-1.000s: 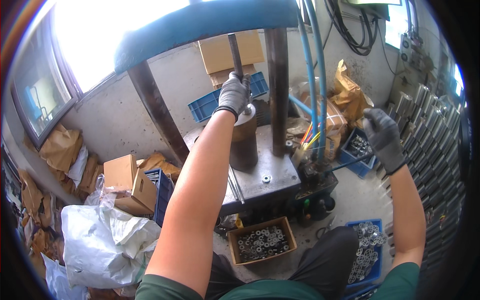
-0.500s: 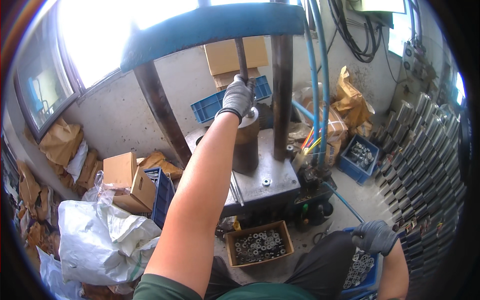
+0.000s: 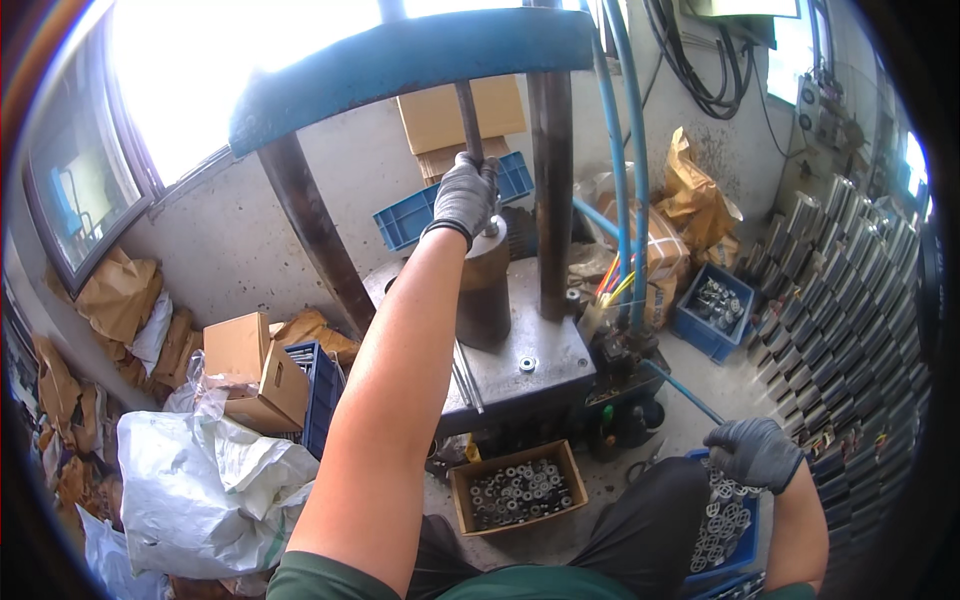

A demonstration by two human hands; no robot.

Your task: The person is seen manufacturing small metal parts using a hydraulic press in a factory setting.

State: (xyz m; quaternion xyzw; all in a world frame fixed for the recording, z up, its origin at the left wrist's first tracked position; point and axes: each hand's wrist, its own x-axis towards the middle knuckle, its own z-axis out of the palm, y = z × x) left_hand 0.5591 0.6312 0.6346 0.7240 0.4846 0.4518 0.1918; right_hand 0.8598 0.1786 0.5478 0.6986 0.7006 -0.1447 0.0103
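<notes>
My left hand, in a grey glove, reaches forward under the blue crossbeam of a press. Its fingers are wrapped around the lower part of a dark vertical rod. Just below stands a thick steel cylinder with a small metal piece on its top; the hand partly hides this spot. Low on the right, my right hand, gloved too, is closed round the end of a thin blue lever that slants down from the press's side.
Thin rods and a ring lie on the press's metal bed. A cardboard box of small rings sits below. Blue bin with flat metal plates is under my right hand. Stacked metal tubes line the right; white sack, left.
My right hand has risen slightly with the lever end. My left hand keeps its hold on the rod. The whole view has shifted a little.
</notes>
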